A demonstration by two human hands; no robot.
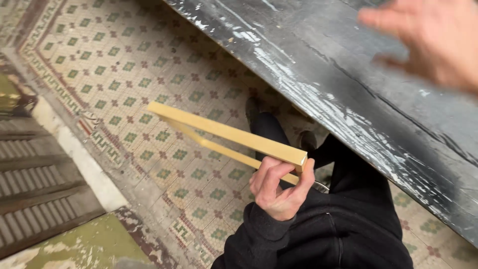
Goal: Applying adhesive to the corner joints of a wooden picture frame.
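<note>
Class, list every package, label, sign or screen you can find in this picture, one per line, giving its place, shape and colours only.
None in view: no package, label, sign or screen.
What shows instead: the left hand holding two pale wooden strips over a patterned tile floor, and the blurred right hand above a scuffed black board.
</note>
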